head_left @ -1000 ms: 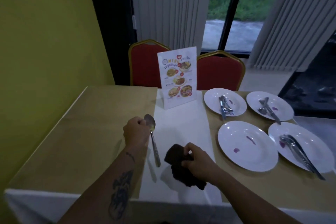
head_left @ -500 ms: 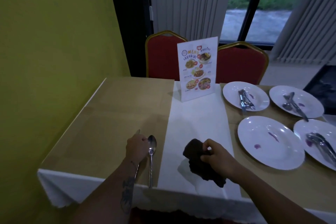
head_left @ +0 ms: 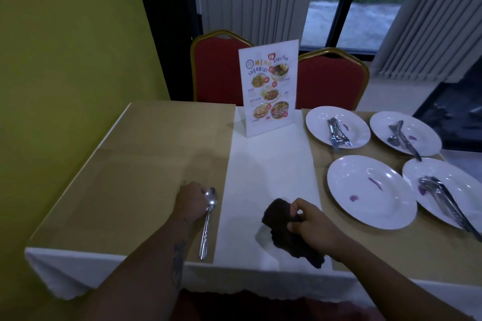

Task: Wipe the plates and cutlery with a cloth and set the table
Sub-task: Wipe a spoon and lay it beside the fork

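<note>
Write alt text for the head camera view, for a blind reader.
A person's right hand grips a dark cloth over a table, while the left hand rests beside a spoon lying there. Four white plates with purple smears sit to the right, three holding cutlery.

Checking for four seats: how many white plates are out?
4 round white ceramic plates: far-left plate, far-right plate, near-left plate, near-right plate. Others may be off-frame.
</note>
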